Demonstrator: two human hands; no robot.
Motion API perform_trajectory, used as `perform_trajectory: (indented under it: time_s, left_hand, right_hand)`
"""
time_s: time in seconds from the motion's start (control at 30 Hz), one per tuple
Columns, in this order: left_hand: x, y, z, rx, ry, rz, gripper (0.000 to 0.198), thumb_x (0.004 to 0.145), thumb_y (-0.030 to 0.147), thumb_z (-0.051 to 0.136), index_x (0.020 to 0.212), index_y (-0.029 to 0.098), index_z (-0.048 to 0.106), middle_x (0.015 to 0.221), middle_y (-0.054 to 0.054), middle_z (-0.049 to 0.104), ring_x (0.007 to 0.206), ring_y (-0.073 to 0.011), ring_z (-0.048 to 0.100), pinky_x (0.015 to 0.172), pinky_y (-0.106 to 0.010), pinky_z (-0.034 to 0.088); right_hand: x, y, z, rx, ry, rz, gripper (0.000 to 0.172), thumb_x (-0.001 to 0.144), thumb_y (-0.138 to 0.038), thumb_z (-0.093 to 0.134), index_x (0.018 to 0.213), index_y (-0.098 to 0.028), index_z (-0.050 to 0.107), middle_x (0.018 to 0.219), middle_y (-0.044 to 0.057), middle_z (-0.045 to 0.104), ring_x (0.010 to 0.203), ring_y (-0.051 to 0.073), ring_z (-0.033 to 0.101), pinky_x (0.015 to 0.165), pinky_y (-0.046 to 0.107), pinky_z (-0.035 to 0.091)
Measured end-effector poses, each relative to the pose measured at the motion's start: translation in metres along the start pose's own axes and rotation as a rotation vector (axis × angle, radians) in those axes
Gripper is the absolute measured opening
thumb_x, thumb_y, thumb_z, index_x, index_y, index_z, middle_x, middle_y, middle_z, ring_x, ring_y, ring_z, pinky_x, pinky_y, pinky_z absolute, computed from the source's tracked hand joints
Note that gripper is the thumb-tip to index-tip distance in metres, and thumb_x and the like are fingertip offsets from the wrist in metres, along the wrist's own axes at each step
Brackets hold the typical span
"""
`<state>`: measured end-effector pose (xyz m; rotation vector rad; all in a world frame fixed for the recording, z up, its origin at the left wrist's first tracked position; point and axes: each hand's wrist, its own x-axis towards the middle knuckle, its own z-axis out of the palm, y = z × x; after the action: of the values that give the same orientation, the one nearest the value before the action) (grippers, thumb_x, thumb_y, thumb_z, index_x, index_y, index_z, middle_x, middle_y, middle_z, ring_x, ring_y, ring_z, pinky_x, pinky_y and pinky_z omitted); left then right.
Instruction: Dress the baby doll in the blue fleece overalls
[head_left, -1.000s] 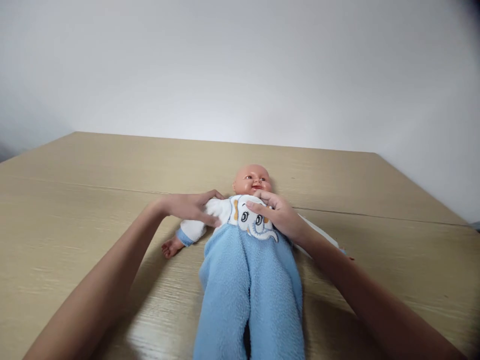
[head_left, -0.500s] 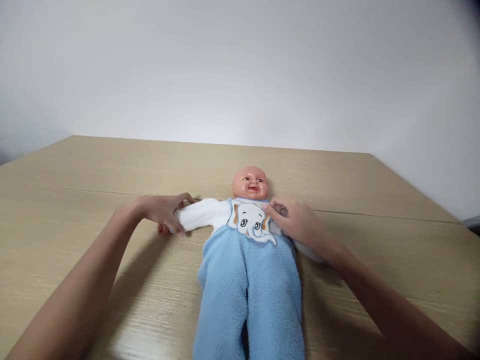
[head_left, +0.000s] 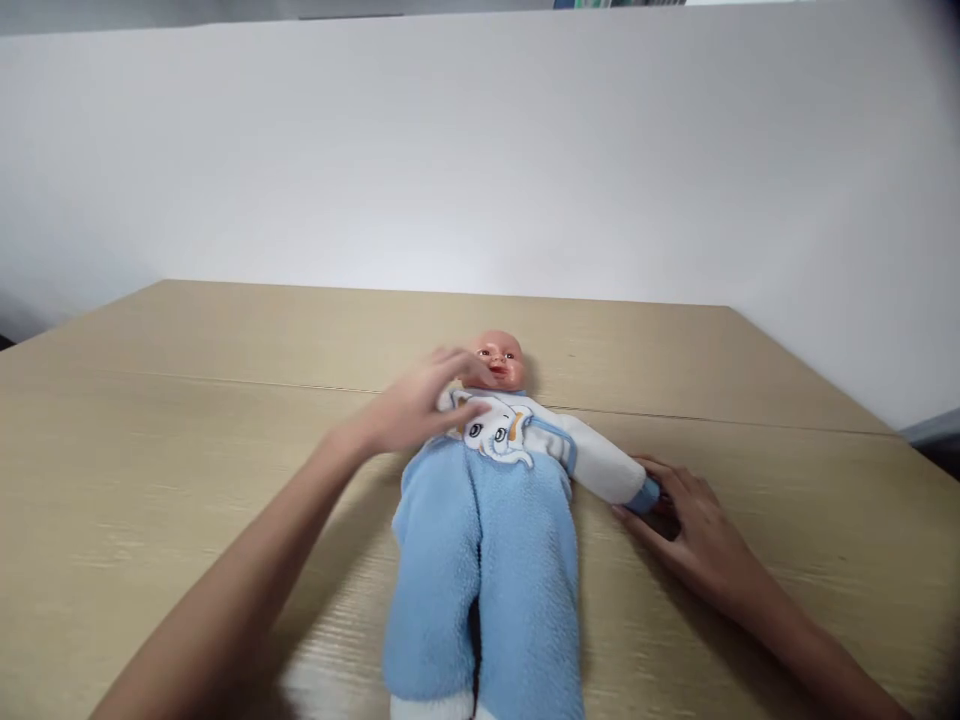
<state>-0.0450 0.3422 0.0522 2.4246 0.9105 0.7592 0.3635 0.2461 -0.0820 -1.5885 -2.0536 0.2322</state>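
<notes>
A baby doll [head_left: 501, 362] with a bald plastic head lies on its back on the table. It wears a fleece romper [head_left: 487, 540] with light blue legs, white sleeves and an elephant face on the chest. Over the doll's shoulder on the left side hovers my left hand [head_left: 416, 405], thumb above the chest and fingers spread near the chin; some blur hides whether it touches. My right hand [head_left: 701, 535] has its thumb and fingers around the blue cuff [head_left: 645, 495] of the sleeve stretched out to the right. The doll's arm on the left is hidden behind my left hand.
The wooden table [head_left: 225, 330] has a seam running across it behind the doll's shoulders. A white wall or panel [head_left: 465, 150] rises behind the far edge, with some objects partly showing above its top.
My left hand has left the sleeve on the left and moved right, over the shoulder. My right hand has gone from the chest to the cuff on the right. The view has tilted up slightly.
</notes>
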Motion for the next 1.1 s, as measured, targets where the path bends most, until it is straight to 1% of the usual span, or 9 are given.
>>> perform_trajectory:
  time_s: [0.07,0.17,0.3,0.47,0.63,0.77,0.93,1.0,1.1]
  left_hand:
    - [0.022,0.016,0.033,0.088,-0.053,0.09,0.032,0.105,0.041,0.064,0.13,0.02,0.064,0.137,-0.012,0.066,0.139,-0.0308,0.054,0.121,-0.049,0.042]
    - [0.045,0.026,0.073,0.272,-0.127,0.062,0.036,0.102,0.045,0.07,0.122,0.015,0.065,0.129,-0.016,0.069,0.127,-0.0354,0.059,0.113,-0.053,0.045]
    - [0.055,0.019,0.099,0.265,-0.174,0.041,0.017,0.106,0.035,0.065,0.111,0.019,0.066,0.115,-0.01,0.075,0.114,-0.0303,0.063,0.103,-0.046,0.046]
    - [0.049,0.014,0.1,0.049,-0.105,0.127,0.018,0.111,0.034,0.053,0.118,0.02,0.062,0.111,-0.009,0.074,0.104,-0.0253,0.067,0.092,-0.037,0.049]
    - [0.043,0.018,0.096,-0.016,-0.05,0.336,0.026,0.114,0.036,0.047,0.121,0.02,0.065,0.114,-0.01,0.073,0.106,-0.0234,0.069,0.093,-0.034,0.051]
    - [0.039,0.018,0.096,0.115,0.065,0.467,0.033,0.116,0.036,0.042,0.122,0.019,0.069,0.11,-0.011,0.073,0.101,-0.0223,0.069,0.089,-0.033,0.053]
    - [0.03,0.016,0.094,0.366,0.115,0.529,0.041,0.116,0.027,0.033,0.124,0.023,0.072,0.108,-0.01,0.076,0.096,-0.0223,0.067,0.086,-0.036,0.053]
    - [0.027,0.016,0.093,0.407,0.142,0.531,0.039,0.116,0.025,0.034,0.126,0.026,0.073,0.109,-0.008,0.077,0.095,-0.0216,0.067,0.084,-0.037,0.053]
    - [0.024,0.016,0.093,0.434,0.21,0.532,0.035,0.115,0.027,0.04,0.126,0.026,0.073,0.111,-0.007,0.079,0.089,-0.0206,0.066,0.083,-0.036,0.052]
  right_hand:
    - [0.001,-0.002,-0.001,0.048,0.004,0.036,0.046,0.094,-0.058,0.071,0.129,-0.029,0.065,0.133,0.014,0.071,0.121,0.041,0.066,0.102,0.059,0.056]
    - [0.002,-0.009,-0.004,0.183,-0.009,0.176,0.045,0.089,-0.059,0.075,0.12,-0.026,0.069,0.116,0.014,0.077,0.104,0.038,0.074,0.091,0.054,0.061]
    - [0.005,-0.02,-0.009,0.445,0.038,0.322,0.059,0.08,-0.055,0.086,0.126,-0.026,0.065,0.112,0.01,0.079,0.097,0.034,0.077,0.087,0.048,0.064]
    - [0.029,-0.034,-0.014,0.729,0.132,0.248,0.062,0.074,-0.05,0.096,0.123,-0.029,0.064,0.114,0.005,0.073,0.098,0.024,0.072,0.086,0.036,0.062]
    - [0.075,-0.054,-0.004,1.003,0.16,0.096,0.045,0.078,-0.038,0.096,0.107,-0.03,0.063,0.107,0.0,0.066,0.103,0.02,0.067,0.089,0.03,0.058]
    - [0.098,-0.07,0.019,0.946,0.206,-0.013,0.045,0.083,-0.032,0.09,0.117,-0.031,0.062,0.11,0.0,0.066,0.1,0.02,0.067,0.091,0.033,0.055]
    - [0.094,-0.076,0.049,0.762,0.146,-0.156,0.045,0.087,-0.024,0.079,0.127,-0.031,0.06,0.102,0.001,0.064,0.092,0.023,0.063,0.084,0.037,0.052]
    - [0.088,-0.077,0.05,0.69,0.147,-0.214,0.04,0.09,-0.025,0.076,0.126,-0.03,0.06,0.104,0.002,0.063,0.094,0.025,0.062,0.084,0.039,0.052]
    - [0.081,-0.08,0.042,0.605,0.133,-0.303,0.027,0.101,-0.03,0.064,0.128,-0.03,0.063,0.115,0.006,0.064,0.106,0.028,0.061,0.094,0.043,0.05]
